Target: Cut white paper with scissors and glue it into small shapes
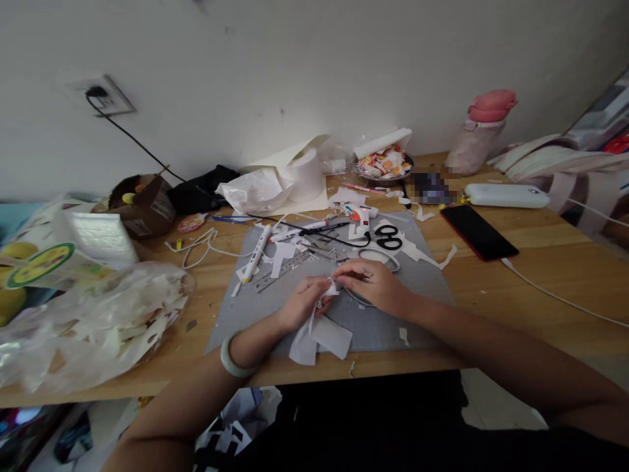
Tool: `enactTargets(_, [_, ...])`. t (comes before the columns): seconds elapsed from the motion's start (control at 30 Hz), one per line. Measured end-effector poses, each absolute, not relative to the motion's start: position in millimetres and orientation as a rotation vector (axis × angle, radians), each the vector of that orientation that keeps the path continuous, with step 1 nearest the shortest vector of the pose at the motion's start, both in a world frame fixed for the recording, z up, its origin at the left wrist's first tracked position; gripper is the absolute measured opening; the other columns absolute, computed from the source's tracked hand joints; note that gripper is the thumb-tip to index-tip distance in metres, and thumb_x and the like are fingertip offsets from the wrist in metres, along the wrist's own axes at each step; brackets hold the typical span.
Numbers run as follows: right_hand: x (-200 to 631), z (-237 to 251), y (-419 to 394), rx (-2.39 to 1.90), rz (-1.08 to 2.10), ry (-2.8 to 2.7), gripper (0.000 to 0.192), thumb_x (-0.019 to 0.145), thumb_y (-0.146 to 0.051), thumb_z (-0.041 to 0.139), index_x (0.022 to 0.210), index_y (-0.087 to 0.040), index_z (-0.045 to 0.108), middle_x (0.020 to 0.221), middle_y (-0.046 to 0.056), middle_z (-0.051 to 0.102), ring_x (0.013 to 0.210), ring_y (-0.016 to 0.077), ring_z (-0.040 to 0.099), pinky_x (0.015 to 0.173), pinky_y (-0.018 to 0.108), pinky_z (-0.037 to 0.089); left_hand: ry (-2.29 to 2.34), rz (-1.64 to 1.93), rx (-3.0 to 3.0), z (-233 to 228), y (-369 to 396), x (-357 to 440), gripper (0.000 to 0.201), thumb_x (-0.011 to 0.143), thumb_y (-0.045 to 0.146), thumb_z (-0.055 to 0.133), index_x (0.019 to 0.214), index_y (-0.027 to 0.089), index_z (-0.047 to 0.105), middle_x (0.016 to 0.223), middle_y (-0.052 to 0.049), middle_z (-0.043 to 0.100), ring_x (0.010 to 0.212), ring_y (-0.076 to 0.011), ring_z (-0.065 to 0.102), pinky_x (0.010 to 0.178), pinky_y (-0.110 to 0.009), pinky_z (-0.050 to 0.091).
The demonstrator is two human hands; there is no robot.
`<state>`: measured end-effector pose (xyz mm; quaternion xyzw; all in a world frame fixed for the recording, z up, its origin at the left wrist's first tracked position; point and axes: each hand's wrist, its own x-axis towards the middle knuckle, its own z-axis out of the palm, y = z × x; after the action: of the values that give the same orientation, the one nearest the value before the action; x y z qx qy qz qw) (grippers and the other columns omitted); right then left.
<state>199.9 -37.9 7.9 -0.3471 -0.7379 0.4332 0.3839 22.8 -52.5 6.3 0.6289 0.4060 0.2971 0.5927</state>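
Note:
Over the grey cutting mat [393, 331], my left hand [307, 303] is closed on a small crumpled white paper piece [333, 287]. A thin white strip trails down from it. My right hand [371, 282] pinches the same piece from the other side, fingertips close to the left ones. Below my left hand lie flat white paper pieces [331, 335]. Beyond my right hand are black-handled scissors [388, 237] and a white glue gun [362, 221] with a black cord. A metal ruler [280, 274] and a white pen-like tool [256, 254] lie to the left.
At left, a plastic bag of paper scraps [147, 314] and a cardboard box [142, 203] stand on the table. A paper roll [302, 176] and a bowl of stickers [383, 164] are at the back. A phone [479, 233], power bank [506, 195] and pink-lidded bottle [476, 141] occupy the right.

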Motion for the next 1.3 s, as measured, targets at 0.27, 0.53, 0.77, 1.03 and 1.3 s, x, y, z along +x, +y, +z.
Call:
enactTargets(0.27, [201.2,6.9,-43.3,-0.807,0.75,-2.082,0.016,0.078,-0.021,0.057,0.092,-0.017,0.065,0.086,0.004,0.065,0.064,0.0101,0.054,0.062,0.023,0.045,0.978,0.686,1.432,10.2,-53.0,25.0,0.034,0.081,0.04,0.037,0.057,0.018,0.042,0.045,0.006,0.036,0.041,-0.0074,0.032,0.042,-0.022,0.028])
enactTargets(0.53, [202.9,9.5,-43.7,-0.872,0.686,-2.158,0.007,0.078,-0.016,0.052,0.078,-0.018,0.059,0.069,0.0,0.057,0.061,0.0105,0.049,0.059,0.023,0.038,1.041,0.593,1.558,10.0,-54.9,26.3,0.037,0.083,0.043,0.035,0.058,0.017,0.042,0.048,0.005,0.039,0.047,-0.0087,0.035,0.049,-0.023,0.031])
enactTargets(0.77, [203.7,9.4,-41.3,-0.964,0.582,-2.144,0.005,0.073,-0.014,0.053,0.071,-0.018,0.053,0.064,-0.002,0.053,0.057,0.0095,0.047,0.056,0.021,0.033,1.042,0.576,1.612,7.2,-54.7,25.3,0.04,0.083,0.044,0.033,0.055,0.018,0.04,0.048,0.004,0.04,0.047,-0.0093,0.036,0.051,-0.024,0.031])
enactTargets(1.03, [210.0,7.8,-30.3,-1.15,0.581,-1.969,0.002,0.073,-0.016,0.054,0.072,-0.018,0.054,0.064,-0.002,0.053,0.057,0.0098,0.046,0.056,0.022,0.035,1.033,0.565,1.662,11.0,-55.4,23.7,0.042,0.086,0.042,0.029,0.053,0.018,0.04,0.047,0.003,0.039,0.048,-0.0098,0.036,0.051,-0.024,0.031])
enactTargets(1.3, [205.6,9.6,-37.7,-0.862,0.732,-2.158,0.012,0.077,-0.019,0.055,0.088,-0.018,0.059,0.084,0.003,0.061,0.064,0.0103,0.051,0.062,0.024,0.041,0.915,0.643,1.488,4.3,-54.0,22.8,0.037,0.082,0.045,0.037,0.059,0.017,0.044,0.049,0.004,0.04,0.045,-0.0087,0.035,0.046,-0.023,0.03])
